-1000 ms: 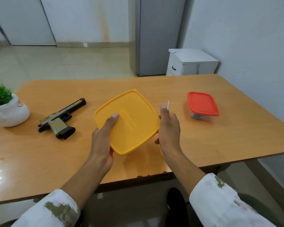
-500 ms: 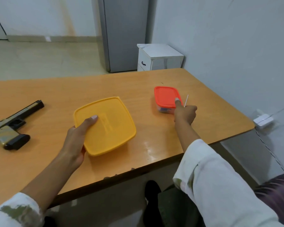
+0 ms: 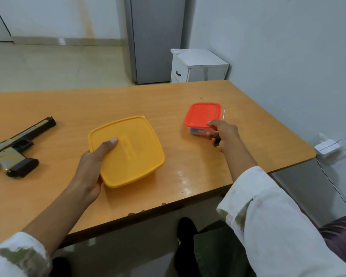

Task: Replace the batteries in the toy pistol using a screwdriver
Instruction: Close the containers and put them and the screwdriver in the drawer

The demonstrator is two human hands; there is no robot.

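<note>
Left hand (image 3: 90,168) grips yellow-lidded box (image 3: 132,152) at its near-left edge, thumb on top. Right hand (image 3: 225,134) curled round screwdriver (image 3: 217,141) (shaft pointing up) — thumb touching red-lidded box (image 3: 202,114). Toy pistol (image 3: 18,144) lies far left on table (image 3: 168,96), untouched.

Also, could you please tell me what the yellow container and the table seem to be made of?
Yellow container: probably plastic, matte, given its uniform colour and moulded rim. Table: looks like glossy wood-grain laminate, with bright reflections near its front edge.

Left hand (image 3: 90,166) around the yellow box (image 3: 132,154), right hand (image 3: 225,132) with screwdriver (image 3: 217,141) at the red-lidded box (image 3: 203,114), toy pistol (image 3: 14,148) far left.
</note>
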